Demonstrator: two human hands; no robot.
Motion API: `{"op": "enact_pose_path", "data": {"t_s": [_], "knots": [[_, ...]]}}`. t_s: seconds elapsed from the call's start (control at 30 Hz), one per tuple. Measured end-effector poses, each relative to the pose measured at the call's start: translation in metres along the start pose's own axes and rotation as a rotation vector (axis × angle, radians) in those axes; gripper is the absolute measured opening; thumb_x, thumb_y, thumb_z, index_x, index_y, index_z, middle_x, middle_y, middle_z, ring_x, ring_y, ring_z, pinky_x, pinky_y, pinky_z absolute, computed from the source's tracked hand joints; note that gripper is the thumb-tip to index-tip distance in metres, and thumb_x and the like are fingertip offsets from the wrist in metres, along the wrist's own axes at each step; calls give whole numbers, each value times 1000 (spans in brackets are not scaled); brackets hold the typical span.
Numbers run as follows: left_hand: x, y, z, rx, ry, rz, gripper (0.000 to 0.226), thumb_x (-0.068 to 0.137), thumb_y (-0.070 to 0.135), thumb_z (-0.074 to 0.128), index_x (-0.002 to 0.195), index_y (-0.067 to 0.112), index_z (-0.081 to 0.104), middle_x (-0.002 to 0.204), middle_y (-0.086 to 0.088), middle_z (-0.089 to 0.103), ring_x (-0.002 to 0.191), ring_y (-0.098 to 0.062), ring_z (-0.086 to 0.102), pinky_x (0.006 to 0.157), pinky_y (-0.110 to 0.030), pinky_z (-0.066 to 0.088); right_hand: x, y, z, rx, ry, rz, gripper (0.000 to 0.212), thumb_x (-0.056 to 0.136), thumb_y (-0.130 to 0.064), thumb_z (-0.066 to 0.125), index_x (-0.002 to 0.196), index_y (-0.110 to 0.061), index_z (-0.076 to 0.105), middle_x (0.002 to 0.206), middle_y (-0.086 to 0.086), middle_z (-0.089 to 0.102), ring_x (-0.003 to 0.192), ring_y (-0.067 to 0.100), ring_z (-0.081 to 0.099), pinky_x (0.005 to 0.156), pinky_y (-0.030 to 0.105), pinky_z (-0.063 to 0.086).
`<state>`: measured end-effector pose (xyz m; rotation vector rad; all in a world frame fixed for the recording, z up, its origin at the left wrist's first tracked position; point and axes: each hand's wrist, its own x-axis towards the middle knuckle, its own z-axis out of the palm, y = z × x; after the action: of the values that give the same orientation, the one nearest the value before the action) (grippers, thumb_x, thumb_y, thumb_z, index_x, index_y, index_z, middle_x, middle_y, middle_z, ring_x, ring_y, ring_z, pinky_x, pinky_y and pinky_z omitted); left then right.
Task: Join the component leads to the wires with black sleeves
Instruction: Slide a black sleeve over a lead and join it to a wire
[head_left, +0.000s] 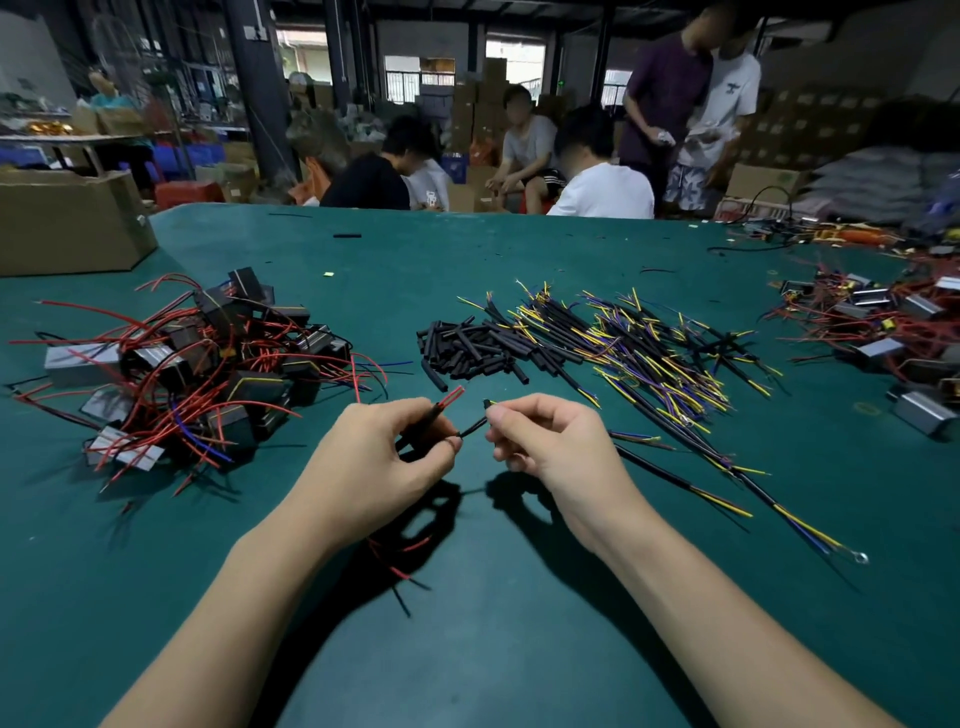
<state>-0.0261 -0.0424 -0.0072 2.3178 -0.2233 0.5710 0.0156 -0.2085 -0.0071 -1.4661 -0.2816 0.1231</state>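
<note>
My left hand grips a pair of red component leads that stick up past my fingers; their black sleeve and the component below are mostly hidden by my palm. My right hand pinches a short black sleeve between thumb and forefinger, its other end touching my left fingertips. A pile of loose black sleeves lies just beyond my hands. To its right is a heap of black-jacketed wires with yellow and blue ends. A heap of black components with red leads sits at the left.
A green mat covers the table. A cardboard box stands at the far left. More components with red wires lie at the right edge. Several people sit and stand beyond the table's far edge.
</note>
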Motion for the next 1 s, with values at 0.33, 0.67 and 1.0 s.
{"op": "enact_pose_path", "data": {"t_s": [0.33, 0.67, 1.0], "knots": [[-1, 5, 1, 47, 23, 16, 9, 77, 40, 61, 71, 34, 62, 66, 17, 63, 65, -6, 59, 64, -36, 51, -4, -1, 4, -229, 10, -71, 15, 90, -11, 62, 76, -8, 64, 62, 2, 62, 47, 6, 54, 48, 12, 40], [-4, 14, 5, 216, 99, 148, 8, 77, 29, 61, 76, 22, 63, 72, 10, 64, 69, -9, 55, 67, -32, 48, -2, -14, 0, 472, -97, 686, 17, 90, -7, 55, 72, -8, 52, 52, 0, 48, 36, 6, 41, 29, 13, 20], [-2, 11, 4, 41, 69, 82, 17, 80, 33, 61, 83, 20, 71, 73, 8, 65, 71, -15, 61, 66, -39, 51, -5, -6, 1, 38, -79, 290, 17, 92, -13, 60, 75, -10, 60, 59, -1, 56, 47, 9, 46, 40, 14, 32]]}}
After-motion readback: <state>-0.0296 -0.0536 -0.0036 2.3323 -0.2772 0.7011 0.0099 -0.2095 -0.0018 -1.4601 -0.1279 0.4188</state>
